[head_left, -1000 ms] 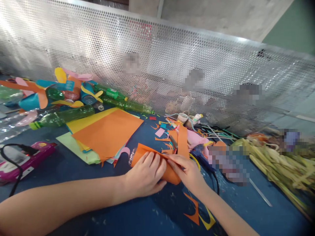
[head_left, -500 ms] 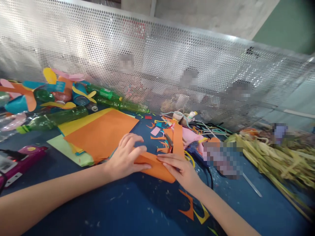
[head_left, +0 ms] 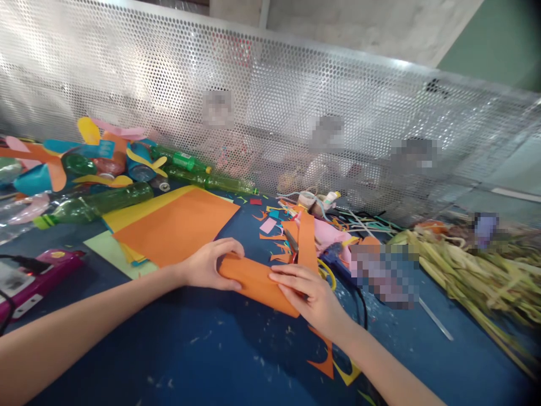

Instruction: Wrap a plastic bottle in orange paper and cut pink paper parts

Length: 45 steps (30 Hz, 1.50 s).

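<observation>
A roll of orange paper [head_left: 258,285] lies slantwise between my two hands, low over the blue table. My left hand [head_left: 212,265] curves round its left end, thumb in front and fingers behind. On the right part of the roll, the fingertips of my right hand [head_left: 310,293] press on its upper side with the thumb close by. Whether anything is inside the roll is hidden. Just behind it lie an orange paper strip [head_left: 307,239] and scissors [head_left: 291,243], partly covered. Flat sheets of orange paper [head_left: 175,225] and yellow paper rest beyond my left hand.
Green plastic bottles [head_left: 99,204] and paper-trimmed cans lie at the back left. A purple power strip [head_left: 46,279] sits at the left. Paper scraps [head_left: 323,358], a blue glue gun [head_left: 341,262] and dried husks [head_left: 465,282] are on the right. A perforated metal screen [head_left: 270,107] stands behind.
My left hand has closed round the left end of the orange paper roll, where its fingers were spread above it. My right hand stays nearly in place.
</observation>
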Each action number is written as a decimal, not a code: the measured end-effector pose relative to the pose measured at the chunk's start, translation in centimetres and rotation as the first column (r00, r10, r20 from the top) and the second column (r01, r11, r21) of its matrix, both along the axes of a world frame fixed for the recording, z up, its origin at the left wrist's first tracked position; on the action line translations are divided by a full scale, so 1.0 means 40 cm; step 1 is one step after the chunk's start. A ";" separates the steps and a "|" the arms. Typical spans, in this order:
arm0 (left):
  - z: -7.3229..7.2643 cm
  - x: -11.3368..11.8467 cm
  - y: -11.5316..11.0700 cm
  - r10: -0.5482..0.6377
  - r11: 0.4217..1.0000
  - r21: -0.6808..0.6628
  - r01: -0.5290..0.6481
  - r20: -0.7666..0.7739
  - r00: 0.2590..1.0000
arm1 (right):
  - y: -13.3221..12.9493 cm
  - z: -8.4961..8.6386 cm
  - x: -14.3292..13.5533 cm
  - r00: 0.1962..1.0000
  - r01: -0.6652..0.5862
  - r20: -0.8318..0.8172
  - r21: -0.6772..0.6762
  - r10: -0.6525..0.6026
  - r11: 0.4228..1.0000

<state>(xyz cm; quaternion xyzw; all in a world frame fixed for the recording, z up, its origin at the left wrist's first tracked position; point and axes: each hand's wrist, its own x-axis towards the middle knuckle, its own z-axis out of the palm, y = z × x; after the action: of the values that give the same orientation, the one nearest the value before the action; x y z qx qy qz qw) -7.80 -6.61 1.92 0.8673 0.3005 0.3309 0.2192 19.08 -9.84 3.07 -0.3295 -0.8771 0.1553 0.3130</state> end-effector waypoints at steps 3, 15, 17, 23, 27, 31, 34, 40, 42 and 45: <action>-0.015 -0.004 0.005 -0.016 0.996 -0.089 0.023 0.078 0.997 | 0.002 0.000 0.002 1.000 0.006 0.003 -0.003 -0.006 1.000; -0.027 0.008 0.013 -0.023 0.962 -0.265 0.069 0.175 0.984 | 0.026 -0.002 0.023 0.999 0.022 0.050 -0.165 -0.014 0.986; -0.029 0.008 0.014 -0.040 0.946 -0.308 0.103 0.202 0.978 | 0.024 0.008 0.024 0.997 0.017 0.074 -0.195 -0.003 0.981; -0.034 0.012 0.014 -0.022 0.931 -0.346 0.114 0.258 0.966 | 0.021 0.029 0.039 0.981 0.044 0.195 -0.252 0.006 0.967; -0.029 0.014 0.017 -0.007 0.937 -0.340 0.084 0.224 0.975 | 0.018 0.032 0.044 0.976 0.035 0.218 -0.263 0.024 0.964; -0.024 0.016 0.020 0.011 0.943 -0.328 0.056 0.199 0.980 | 0.008 0.026 0.036 0.963 0.074 0.269 -0.166 -0.027 0.983; -0.023 0.018 0.018 0.013 0.947 -0.316 0.051 0.195 0.981 | 0.002 0.014 0.028 0.967 0.134 0.232 -0.114 -0.105 0.984; -0.024 0.021 0.016 0.046 0.945 -0.326 0.018 0.188 0.981 | -0.003 0.008 0.021 0.974 0.169 0.178 -0.145 -0.142 0.975; -0.024 0.022 0.015 0.053 0.944 -0.329 0.013 0.189 0.980 | -0.002 0.011 0.022 0.973 0.173 0.181 -0.172 -0.142 0.970; -0.022 0.023 0.013 0.052 0.943 -0.332 0.015 0.192 0.980 | 0.004 0.013 0.025 0.977 0.166 0.172 -0.226 -0.129 0.960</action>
<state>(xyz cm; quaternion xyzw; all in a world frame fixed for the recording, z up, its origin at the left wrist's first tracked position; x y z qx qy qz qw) -6.88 -6.09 1.03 0.7778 0.3367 0.3622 0.3879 20.06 -9.67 3.61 -0.4405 -0.8466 0.2099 0.2125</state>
